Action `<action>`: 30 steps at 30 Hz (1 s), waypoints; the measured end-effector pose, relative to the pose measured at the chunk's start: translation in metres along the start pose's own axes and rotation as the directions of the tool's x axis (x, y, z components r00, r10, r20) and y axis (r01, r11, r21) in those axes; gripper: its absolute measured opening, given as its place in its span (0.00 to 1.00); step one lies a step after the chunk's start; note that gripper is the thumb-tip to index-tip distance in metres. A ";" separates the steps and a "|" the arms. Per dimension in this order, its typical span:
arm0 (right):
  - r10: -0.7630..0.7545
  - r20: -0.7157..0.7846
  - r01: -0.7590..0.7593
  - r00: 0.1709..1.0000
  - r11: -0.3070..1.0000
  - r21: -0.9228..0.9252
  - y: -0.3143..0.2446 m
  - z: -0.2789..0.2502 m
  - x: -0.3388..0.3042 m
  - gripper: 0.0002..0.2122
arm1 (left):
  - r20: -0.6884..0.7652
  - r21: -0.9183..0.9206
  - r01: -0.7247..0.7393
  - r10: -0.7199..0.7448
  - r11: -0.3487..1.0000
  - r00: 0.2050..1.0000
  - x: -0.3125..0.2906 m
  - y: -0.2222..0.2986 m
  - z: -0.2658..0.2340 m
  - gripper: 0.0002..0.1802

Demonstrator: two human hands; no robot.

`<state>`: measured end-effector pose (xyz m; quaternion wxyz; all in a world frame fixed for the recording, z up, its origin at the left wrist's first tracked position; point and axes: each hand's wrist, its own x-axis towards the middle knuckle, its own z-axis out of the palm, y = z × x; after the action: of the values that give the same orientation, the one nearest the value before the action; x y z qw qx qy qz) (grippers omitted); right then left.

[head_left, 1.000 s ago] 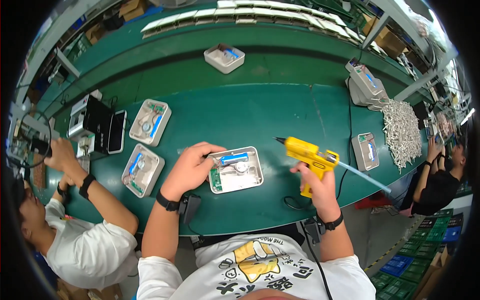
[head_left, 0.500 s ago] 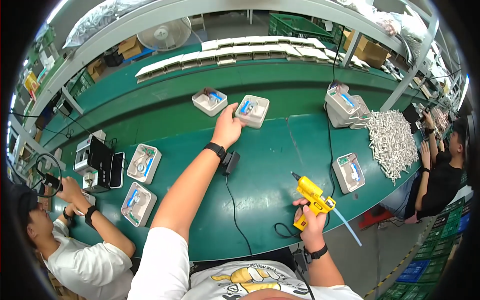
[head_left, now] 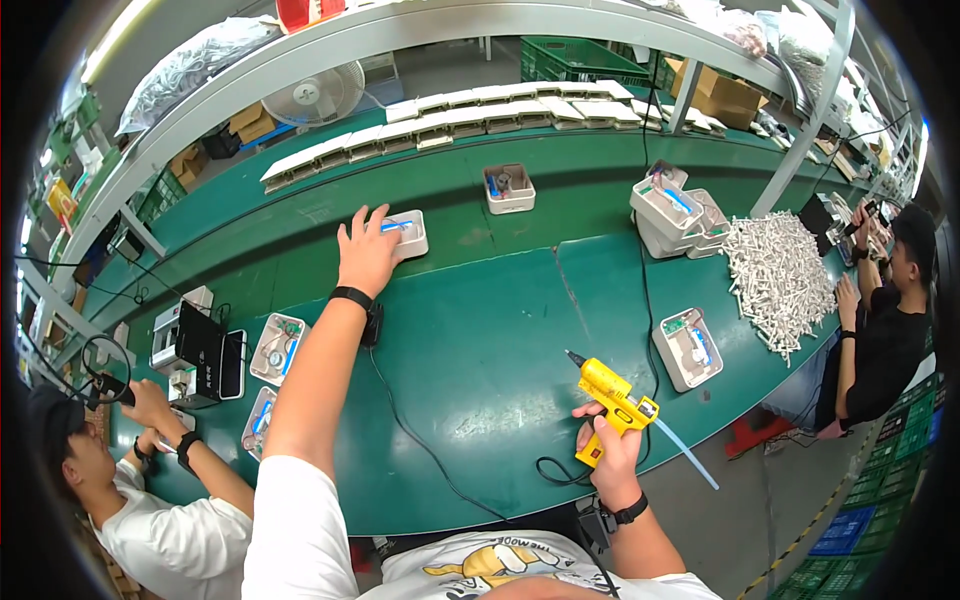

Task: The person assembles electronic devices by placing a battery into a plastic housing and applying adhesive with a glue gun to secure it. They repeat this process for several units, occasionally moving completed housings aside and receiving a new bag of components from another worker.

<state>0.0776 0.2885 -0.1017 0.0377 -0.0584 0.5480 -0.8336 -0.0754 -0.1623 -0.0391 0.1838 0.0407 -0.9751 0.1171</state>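
A: What is nearest?
B: The person's right hand (head_left: 613, 452), its fingers wrapped round a yellow glue gun (head_left: 607, 382); a pale blue glue stick (head_left: 690, 458) juts out rightward behind those fingers; a black cable (head_left: 418, 440) trails over the green table (head_left: 480, 330), between the two hands.
A: And past that?
B: An open case (head_left: 688, 350) beyond the right fingers, to their right; two more cases (head_left: 277, 350) lie short of the left fingers, the forearm covering part of the nearer one.
A: The left hand (head_left: 367, 250)?
B: Its fingers are spread over the left side of a white box (head_left: 415, 240); whether they grip it cannot be told.
A: Farther?
B: A single tub (head_left: 510, 195), right of the left fingertips; beyond, a row of white housings (head_left: 450, 122).
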 end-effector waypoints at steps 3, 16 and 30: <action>0.007 0.006 -0.007 1.000 1.000 -0.001 0.001 -0.002 0.002 0.09 | -0.203 -0.410 -0.090 0.006 0.907 0.979 -0.038 0.014 -0.023 0.15; -0.044 0.019 0.046 0.999 0.991 -0.122 0.000 0.005 0.009 0.10 | 0.029 -0.665 -0.240 0.345 0.707 0.938 -0.217 0.076 -0.141 0.09; 0.032 0.083 -0.015 0.996 0.981 -0.191 -0.008 0.041 -0.013 0.10 | -0.044 -0.660 0.034 -0.084 0.751 0.996 -0.241 0.061 -0.103 0.10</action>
<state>0.0963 0.2557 -0.0786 0.0654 -0.0910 0.6236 -0.7736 0.1771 -0.0697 -0.0476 0.2242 0.0002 -0.9451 -0.2377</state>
